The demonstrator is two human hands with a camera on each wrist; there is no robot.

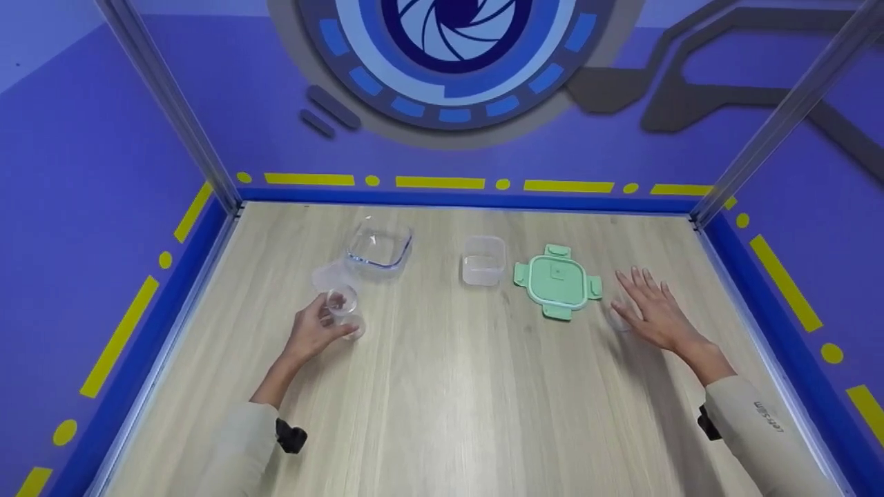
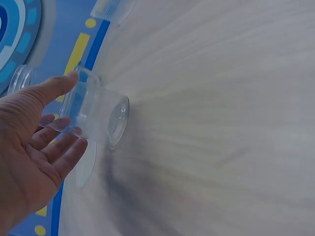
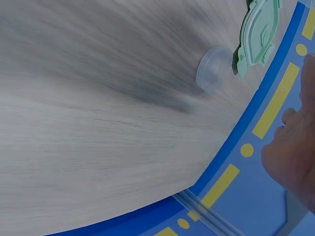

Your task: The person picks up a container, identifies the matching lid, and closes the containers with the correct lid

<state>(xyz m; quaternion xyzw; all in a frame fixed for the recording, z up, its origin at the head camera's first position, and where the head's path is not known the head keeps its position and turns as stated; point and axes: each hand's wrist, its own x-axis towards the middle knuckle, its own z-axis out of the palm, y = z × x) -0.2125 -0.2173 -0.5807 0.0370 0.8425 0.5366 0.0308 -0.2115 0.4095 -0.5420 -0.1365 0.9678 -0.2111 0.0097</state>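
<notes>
Fingers spread, the right hand [image 1: 656, 317] is nearest the clear round piece [image 3: 214, 69] just right of the green lid [image 1: 558, 283]; left of that lid, the left hand [image 1: 313, 331] grips a clear cup [image 2: 88, 109].

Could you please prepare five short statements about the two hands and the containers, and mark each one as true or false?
1. The left hand grips a clear cup. True.
2. The right hand is closed into a fist. False: its fingers are extended.
3. The frosted container stands between the glass container and the green lid. True.
4. The green lid covers the glass container. False: it lies apart from it, on the table.
5. The green lid has four flaps, one on each side. True.
</notes>
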